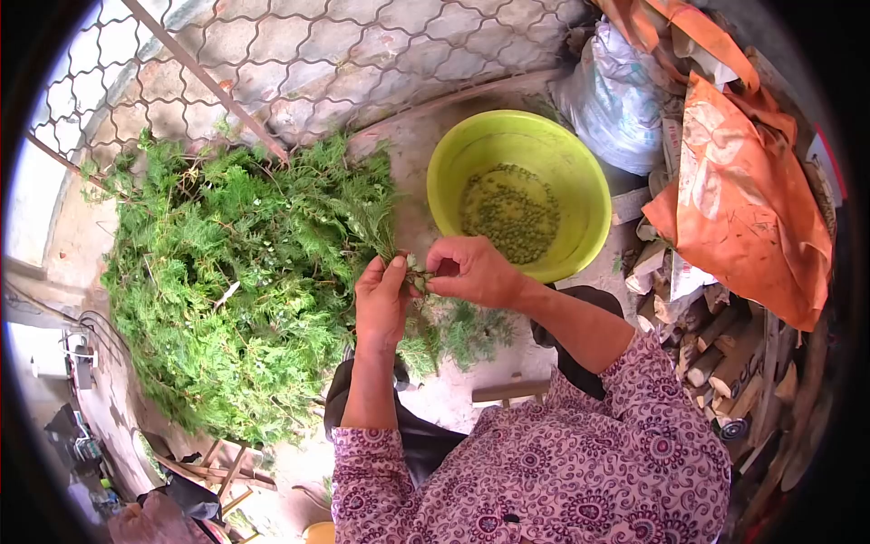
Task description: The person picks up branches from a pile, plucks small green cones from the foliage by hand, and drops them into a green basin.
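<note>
My left hand (pixel 381 297) is closed around the stem end of an evergreen sprig (pixel 384 238), its feathery leaves pointing up and away from me. Small pale-green seed cones (pixel 418 268) show at the cut end, between my two hands. My right hand (pixel 480 272) pinches at these cones with thumb and fingers; the exact contact is partly hidden. Just beyond my right hand stands a yellow-green plastic basin (pixel 584 204), its bottom covered with many small round green cones (pixel 515 213). A large heap of cut evergreen branches (pixel 227 299) lies to the left of my left hand.
A wire mesh fence (pixel 317 54) runs along the back. At the right are a stuffed white sack (pixel 616 100), an orange sack (pixel 739 208) and stacked firewood (pixel 729 354). Loose green sprigs (pixel 467 334) lie on the floor near my knees. Wooden stool legs (pixel 231 471) show lower left.
</note>
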Demonstrator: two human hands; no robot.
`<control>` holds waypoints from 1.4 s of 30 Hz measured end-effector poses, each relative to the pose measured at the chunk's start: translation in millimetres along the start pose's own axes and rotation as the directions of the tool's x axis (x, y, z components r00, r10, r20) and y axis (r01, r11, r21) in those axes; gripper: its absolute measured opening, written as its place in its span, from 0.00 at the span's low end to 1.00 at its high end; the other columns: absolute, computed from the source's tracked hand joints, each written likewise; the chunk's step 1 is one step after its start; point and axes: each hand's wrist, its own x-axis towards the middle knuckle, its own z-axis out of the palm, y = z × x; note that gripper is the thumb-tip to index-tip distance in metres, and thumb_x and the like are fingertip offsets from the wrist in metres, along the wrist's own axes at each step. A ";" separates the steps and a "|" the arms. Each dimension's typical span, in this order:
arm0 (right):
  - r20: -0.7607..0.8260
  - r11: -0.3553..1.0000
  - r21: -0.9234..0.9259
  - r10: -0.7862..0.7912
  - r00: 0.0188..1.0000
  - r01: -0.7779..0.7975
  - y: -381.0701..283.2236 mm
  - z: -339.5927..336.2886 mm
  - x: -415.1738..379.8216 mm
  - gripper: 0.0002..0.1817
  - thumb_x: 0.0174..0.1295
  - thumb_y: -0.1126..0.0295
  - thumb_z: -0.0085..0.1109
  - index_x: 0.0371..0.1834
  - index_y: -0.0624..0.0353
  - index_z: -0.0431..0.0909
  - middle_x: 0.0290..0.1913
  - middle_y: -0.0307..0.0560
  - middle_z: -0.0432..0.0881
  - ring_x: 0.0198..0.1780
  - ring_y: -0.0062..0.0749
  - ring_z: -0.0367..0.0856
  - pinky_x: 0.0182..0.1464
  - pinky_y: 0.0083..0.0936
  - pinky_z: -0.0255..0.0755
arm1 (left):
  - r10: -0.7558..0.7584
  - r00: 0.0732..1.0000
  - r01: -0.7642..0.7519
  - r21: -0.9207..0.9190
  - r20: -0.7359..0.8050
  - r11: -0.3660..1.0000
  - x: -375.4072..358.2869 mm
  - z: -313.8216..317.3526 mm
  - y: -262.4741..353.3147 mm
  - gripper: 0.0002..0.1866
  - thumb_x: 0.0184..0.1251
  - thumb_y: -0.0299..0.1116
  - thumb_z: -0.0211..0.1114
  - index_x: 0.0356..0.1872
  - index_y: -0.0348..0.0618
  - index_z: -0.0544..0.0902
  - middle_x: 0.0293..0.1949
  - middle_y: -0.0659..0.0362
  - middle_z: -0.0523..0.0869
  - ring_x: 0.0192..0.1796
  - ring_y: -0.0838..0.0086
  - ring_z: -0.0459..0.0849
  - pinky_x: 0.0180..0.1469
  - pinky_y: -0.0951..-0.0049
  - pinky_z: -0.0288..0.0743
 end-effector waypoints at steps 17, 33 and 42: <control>0.369 0.426 0.828 0.074 0.926 -0.364 5.9 -48.8 -6.5 0.05 0.55 0.72 0.50 0.32 0.61 0.72 0.27 0.42 0.75 0.24 0.22 0.73 0.25 0.17 0.68 | -0.016 0.984 0.049 -0.186 0.175 0.981 1.1 0.1 -4.6 0.09 0.58 0.22 0.59 0.40 0.40 0.77 0.35 0.60 0.82 0.35 0.75 0.80 0.35 0.74 0.75; 0.247 0.911 0.266 0.252 0.936 -0.315 -6.3 -29.8 -0.1 0.10 0.52 0.66 0.63 0.32 0.59 0.74 0.23 0.33 0.72 0.20 0.14 0.68 0.21 0.11 0.60 | -0.054 0.954 0.046 0.033 0.296 0.998 -2.2 8.0 -7.4 0.06 0.54 0.18 0.61 0.31 0.40 0.77 0.35 0.59 0.82 0.33 0.78 0.80 0.34 0.79 0.75; 0.431 0.413 0.749 0.290 0.854 -0.518 1.3 -21.8 -3.2 0.05 0.56 0.69 0.54 0.32 0.58 0.73 0.22 0.36 0.75 0.13 0.15 0.67 0.16 0.10 0.60 | -0.042 0.953 0.086 -0.136 0.299 0.987 -7.1 6.8 1.7 0.09 0.52 0.14 0.61 0.32 0.40 0.80 0.31 0.60 0.82 0.33 0.78 0.81 0.37 0.79 0.76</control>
